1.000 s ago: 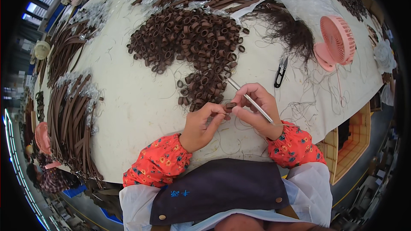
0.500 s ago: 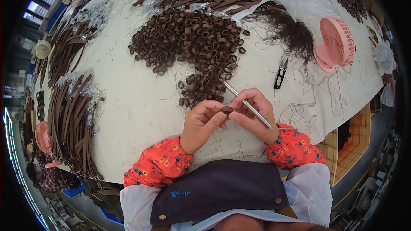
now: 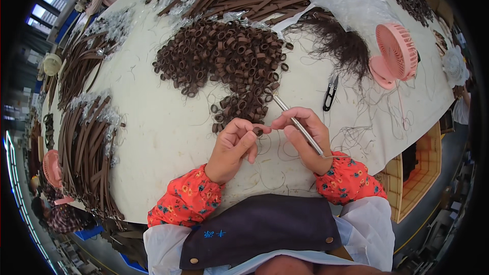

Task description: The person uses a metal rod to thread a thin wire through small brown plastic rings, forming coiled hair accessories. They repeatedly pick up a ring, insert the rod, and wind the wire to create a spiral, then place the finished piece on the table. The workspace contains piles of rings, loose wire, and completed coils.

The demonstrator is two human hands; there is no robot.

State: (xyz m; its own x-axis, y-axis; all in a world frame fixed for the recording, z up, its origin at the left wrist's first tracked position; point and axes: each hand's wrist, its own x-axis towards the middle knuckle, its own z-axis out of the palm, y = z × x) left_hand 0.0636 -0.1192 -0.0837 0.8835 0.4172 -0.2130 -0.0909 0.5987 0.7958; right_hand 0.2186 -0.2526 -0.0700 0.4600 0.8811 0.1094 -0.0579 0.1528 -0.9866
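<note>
Small brown loop (image 3: 259, 132) pinched by left hand (image 3: 224, 153), thumb against forefinger; axis hard to tell. Right hand (image 3: 308, 131) just right of it, fingers curled around slim metal tool (image 3: 308, 137) slanting up-left. Loop pile (image 3: 224, 51) just beyond; pale tabletop (image 3: 153, 137) opens left, dark apron (image 3: 260, 229) along near side.

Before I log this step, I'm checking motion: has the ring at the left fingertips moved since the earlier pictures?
Yes: the brown ring has moved left, farther from the black snips.
</note>
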